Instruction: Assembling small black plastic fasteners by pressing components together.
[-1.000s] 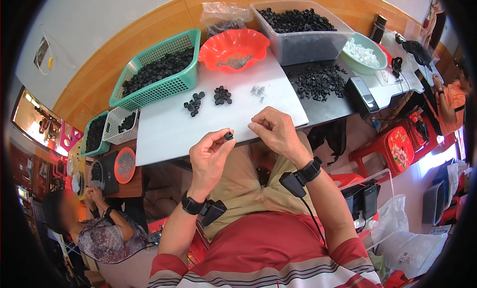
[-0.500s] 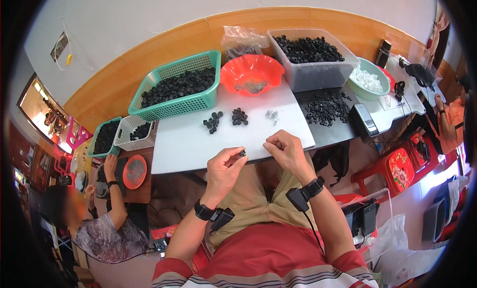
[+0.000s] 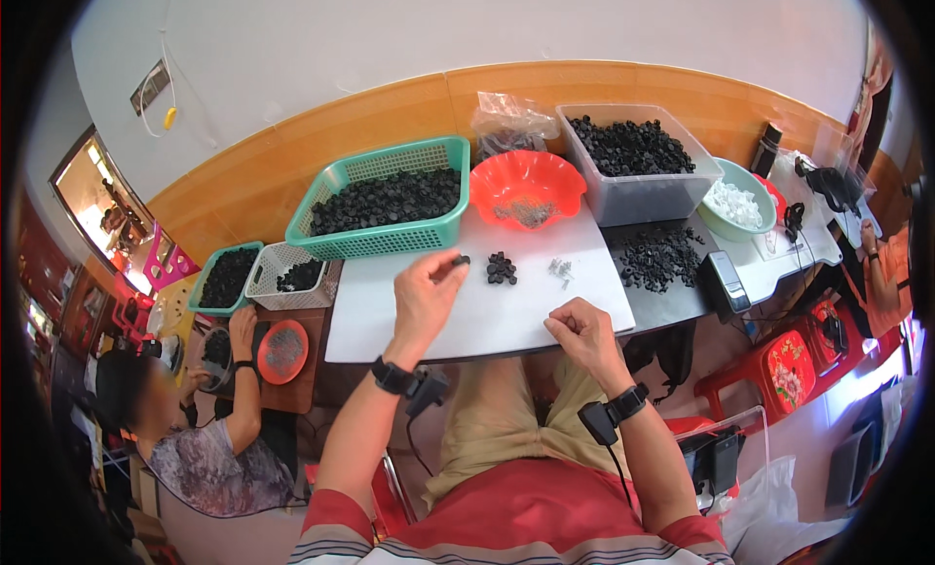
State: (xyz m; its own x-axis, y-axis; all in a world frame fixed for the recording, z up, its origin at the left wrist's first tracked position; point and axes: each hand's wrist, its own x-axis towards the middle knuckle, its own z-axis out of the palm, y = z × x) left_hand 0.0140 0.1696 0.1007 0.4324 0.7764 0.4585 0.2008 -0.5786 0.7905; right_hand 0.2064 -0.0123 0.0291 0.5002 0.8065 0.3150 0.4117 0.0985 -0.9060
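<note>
Small rounded black piece (image 3: 462, 260) at the left hand's (image 3: 425, 300) fingertips over the flat white board (image 3: 367, 307), pinch uncertain; right hand (image 3: 586, 341) curled, contents hidden; light fingers, clear of the neighbouring black-piece cluster (image 3: 502, 269), advisable.

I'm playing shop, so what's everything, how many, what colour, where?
Green baskets: two, green, back left
White basket: one, white, between them
Red bowl: one, red, back middle
Plastic tub: one, clear, back right
Pale bowl: one, green, right
Small plate: one, red, left
Board: one, white, middle
Black pile: one, black, on board
Whitish pile: one, whitish, on board
Black heap: one, black, on dark table
Stools: at least two, red, right
People: at least two, grey, orange tops, left, right
Black part: one, black, in left grip
Left grip: one, over board
Right grip: one, near board's front
</note>
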